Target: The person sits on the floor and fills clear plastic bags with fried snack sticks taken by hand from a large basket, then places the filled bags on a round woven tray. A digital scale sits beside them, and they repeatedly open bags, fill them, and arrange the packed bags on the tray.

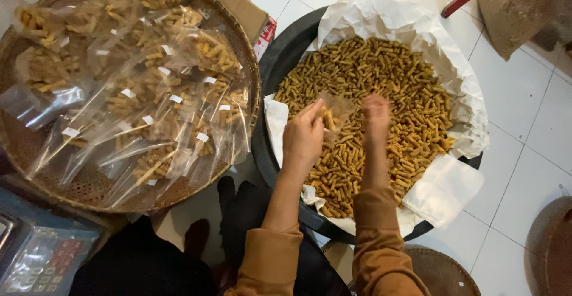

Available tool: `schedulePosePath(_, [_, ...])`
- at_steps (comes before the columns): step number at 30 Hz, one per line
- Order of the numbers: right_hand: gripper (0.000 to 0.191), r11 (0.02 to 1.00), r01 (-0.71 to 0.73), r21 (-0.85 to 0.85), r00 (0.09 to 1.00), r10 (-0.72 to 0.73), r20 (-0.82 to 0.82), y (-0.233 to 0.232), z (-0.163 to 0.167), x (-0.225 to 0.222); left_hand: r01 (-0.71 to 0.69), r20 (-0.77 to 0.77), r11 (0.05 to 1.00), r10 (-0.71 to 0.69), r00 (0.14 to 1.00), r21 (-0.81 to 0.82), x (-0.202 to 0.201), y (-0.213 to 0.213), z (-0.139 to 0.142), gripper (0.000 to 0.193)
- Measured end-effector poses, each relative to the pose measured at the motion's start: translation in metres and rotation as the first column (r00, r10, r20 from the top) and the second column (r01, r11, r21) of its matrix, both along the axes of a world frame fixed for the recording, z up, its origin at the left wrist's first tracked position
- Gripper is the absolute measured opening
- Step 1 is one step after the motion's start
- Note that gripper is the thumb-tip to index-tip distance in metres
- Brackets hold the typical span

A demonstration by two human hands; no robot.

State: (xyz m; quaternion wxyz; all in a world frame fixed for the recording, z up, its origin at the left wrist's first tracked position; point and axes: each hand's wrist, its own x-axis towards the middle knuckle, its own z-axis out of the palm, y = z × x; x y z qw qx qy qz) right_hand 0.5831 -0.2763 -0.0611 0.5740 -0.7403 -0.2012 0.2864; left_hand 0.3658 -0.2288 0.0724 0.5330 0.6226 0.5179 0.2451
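Filling is the step in hand: the left hand [302, 136] pinches a small clear bag [335, 112] open at frame centre, over the basin of fried sticks [381, 87]. The right hand [376, 114], blurred, grip unreadable, must probably drop sticks cleanly into its mouth.

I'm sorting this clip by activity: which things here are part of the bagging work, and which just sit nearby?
In use:
left hand
small clear bag
right hand
snack sticks
paper-lined black basin
woven tray of filled bags

Lying about:
digital scale
burlap sack
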Motion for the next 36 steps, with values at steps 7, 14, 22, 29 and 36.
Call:
schedulePosePath(7, [0.065,0.731,-0.183,-0.658,0.429,0.661,0.615,-0.014,-0.084,-0.104,-0.037,-0.069,0.999,0.035,0.997,-0.022,-0.005,0.006,-0.007,0.045])
schedulePosePath(14, [0.051,0.631,-0.416,-0.655,0.527,0.754,0.393,-0.032,-0.078,-0.107,-0.064,-0.043,0.957,0.08,0.996,0.281,-0.006,0.008,-0.016,0.043])
schedulePosePath(22, [0.016,0.853,-0.309,-0.42,0.945,0.225,-0.239,-0.061,-0.038,-0.032,-0.004,0.516,0.974,0.124,0.848,-0.226,-0.004,0.013,-0.028,0.046])
schedulePosePath(29, [0.016,0.944,-0.329,0.004,0.943,0.329,-0.059,-0.075,0.077,0.005,0.052,0.189,0.992,-0.029,0.982,-0.118,0.012,-0.007,-0.05,0.046])
schedulePosePath(36, [0.027,0.85,-0.524,-0.059,0.835,0.526,0.16,-0.053,0.165,-0.031,0.177,-0.027,0.984,-0.177,0.984,0.0,0.02,-0.021,-0.066,0.05])
